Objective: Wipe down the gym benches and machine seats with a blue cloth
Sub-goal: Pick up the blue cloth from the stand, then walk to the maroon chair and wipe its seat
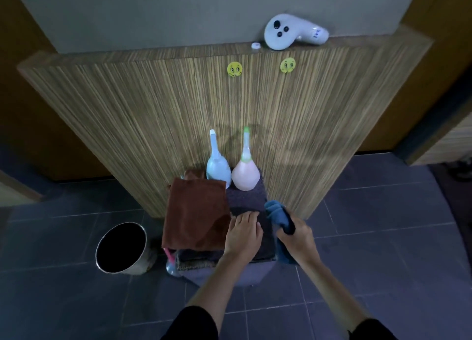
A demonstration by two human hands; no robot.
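Note:
A bunched blue cloth [278,217] hangs from my right hand [297,238], which is shut on it just right of a small stool stacked with folded towels. My left hand [244,231] lies flat, fingers together, on the dark grey towel [245,199] on top of that stack. A brown towel [195,213] lies spread beside it on the left. No bench or machine seat is in view.
A blue spray bottle [217,167] and a pink one [245,173] stand at the back of the stack against a striped wooden panel [153,122]. A metal bin [122,249] stands on the tiled floor at the left. A white device [288,33] rests on the panel's top edge.

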